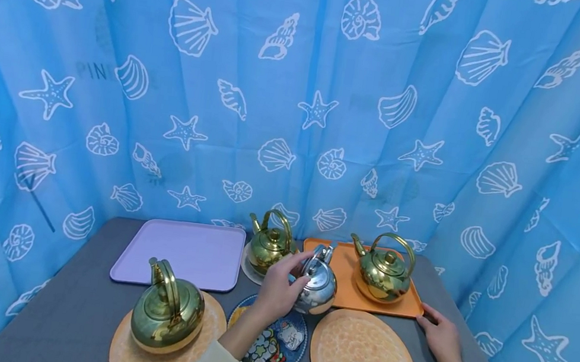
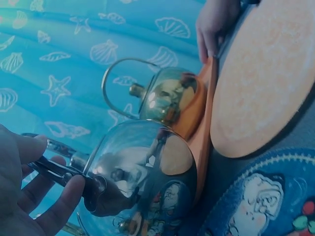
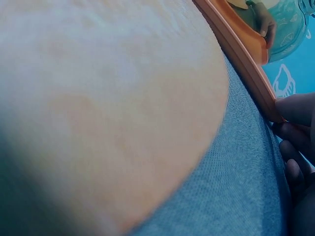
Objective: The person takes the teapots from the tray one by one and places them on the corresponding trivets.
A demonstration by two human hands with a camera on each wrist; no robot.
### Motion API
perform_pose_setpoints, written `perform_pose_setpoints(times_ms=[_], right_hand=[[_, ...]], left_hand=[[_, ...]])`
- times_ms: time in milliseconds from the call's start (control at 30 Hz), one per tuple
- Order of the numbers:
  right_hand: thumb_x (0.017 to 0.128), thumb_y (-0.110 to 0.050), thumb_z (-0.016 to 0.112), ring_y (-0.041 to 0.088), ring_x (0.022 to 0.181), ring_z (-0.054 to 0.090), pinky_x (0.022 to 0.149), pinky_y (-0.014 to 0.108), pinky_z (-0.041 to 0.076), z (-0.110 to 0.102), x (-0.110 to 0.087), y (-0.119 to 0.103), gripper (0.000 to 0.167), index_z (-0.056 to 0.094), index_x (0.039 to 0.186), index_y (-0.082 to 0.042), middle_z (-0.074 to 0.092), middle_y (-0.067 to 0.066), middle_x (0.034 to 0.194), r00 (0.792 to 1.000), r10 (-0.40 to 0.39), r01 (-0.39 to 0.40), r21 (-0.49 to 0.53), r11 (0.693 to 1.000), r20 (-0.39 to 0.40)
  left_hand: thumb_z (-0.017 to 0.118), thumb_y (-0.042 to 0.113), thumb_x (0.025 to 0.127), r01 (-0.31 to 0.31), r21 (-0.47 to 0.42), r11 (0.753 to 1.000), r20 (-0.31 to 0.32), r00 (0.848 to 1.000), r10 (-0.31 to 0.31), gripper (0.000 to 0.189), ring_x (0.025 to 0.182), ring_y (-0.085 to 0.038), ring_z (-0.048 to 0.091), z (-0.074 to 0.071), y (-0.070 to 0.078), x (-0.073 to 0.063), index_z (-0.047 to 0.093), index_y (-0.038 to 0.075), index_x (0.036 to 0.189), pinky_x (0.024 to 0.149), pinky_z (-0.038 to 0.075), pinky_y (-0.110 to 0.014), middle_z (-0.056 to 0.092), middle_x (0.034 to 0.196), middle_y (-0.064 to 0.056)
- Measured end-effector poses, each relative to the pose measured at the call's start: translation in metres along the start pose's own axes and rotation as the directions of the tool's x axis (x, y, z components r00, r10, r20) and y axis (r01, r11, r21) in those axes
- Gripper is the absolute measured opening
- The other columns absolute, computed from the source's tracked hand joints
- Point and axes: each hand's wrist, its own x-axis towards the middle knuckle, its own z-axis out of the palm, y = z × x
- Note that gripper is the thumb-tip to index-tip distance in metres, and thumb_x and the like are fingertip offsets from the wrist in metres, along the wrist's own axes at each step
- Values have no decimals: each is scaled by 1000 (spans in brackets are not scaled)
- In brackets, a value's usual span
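My left hand [image 1: 278, 287] grips the handle of a silver teapot [image 1: 317, 289], with fingers and thumb around the metal handle [image 2: 64, 169] in the left wrist view. The silver teapot is at the left front part of the orange tray [image 1: 344, 294]; whether it touches the tray I cannot tell. A gold teapot [image 1: 383, 275] stands on the tray's right half. My right hand [image 1: 443, 339] pinches the tray's front right corner, thumb on the rim [image 3: 268, 105] and a finger below it in the right wrist view.
Behind the silver teapot, another gold teapot [image 1: 267, 249] stands on a pale round plate [image 1: 252, 273]. A third gold teapot [image 1: 167, 316] sits on a round tan mat [image 1: 212, 321]. Nearby are a purple tray [image 1: 182, 252], a blue patterned plate [image 1: 297, 349] and another tan mat [image 1: 363, 356].
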Motion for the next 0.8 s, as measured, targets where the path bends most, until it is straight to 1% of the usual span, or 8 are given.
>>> perform_pose_setpoints(times_ms=[133,267,400,500,633,800], right_hand=[[100,-18,52,49,132,31,105,63,25,-1,-1,-1,48,43,142,5,38,32,143,1000,-7,7,-8,1000,0],[100,-17,52,50,131,31,104,63,25,-1,-1,-1,48,44,141,5,39,32,143,1000,-7,7,-6,1000,-3],[100,-17,52,49,132,31,105,62,26,-1,-2,0,48,44,141,5,39,32,143,1000,-10,10,-4,1000,0],[100,-19,52,49,133,30,105,62,26,0,-2,2,49,44,142,4,39,31,143,1000,-11,11,-6,1000,3],[100,-20,52,49,133,30,105,61,26,0,0,3,49,44,142,4,39,31,144,1000,-12,12,-7,1000,1],[100,-19,53,48,133,30,105,61,26,1,2,4,48,44,142,4,39,30,144,1000,-12,12,-10,1000,-6]], left_hand=[[69,0,88,-26,6,1000,2,1000,26,49,76,-9,54,-3,-1,-4,60,16,133,60,50,-22,57,89,2],[69,0,88,-43,8,999,-3,999,43,49,76,-9,54,-6,-3,-8,60,15,133,61,51,-23,59,90,-1],[67,0,89,-27,2,1000,-4,1000,27,48,78,-9,55,-10,-2,-11,59,17,133,63,52,-24,61,94,-3],[66,2,90,-15,13,1000,1,1000,15,48,79,-9,55,-14,-2,-15,59,19,134,63,51,-24,59,93,-2],[66,2,91,-20,34,999,9,1000,19,48,78,-9,53,-19,-4,-20,58,19,134,62,51,-24,58,93,-2],[65,2,90,-19,57,998,-11,1000,20,47,75,-8,50,-24,-8,-26,59,19,134,59,48,-23,58,93,-2]])
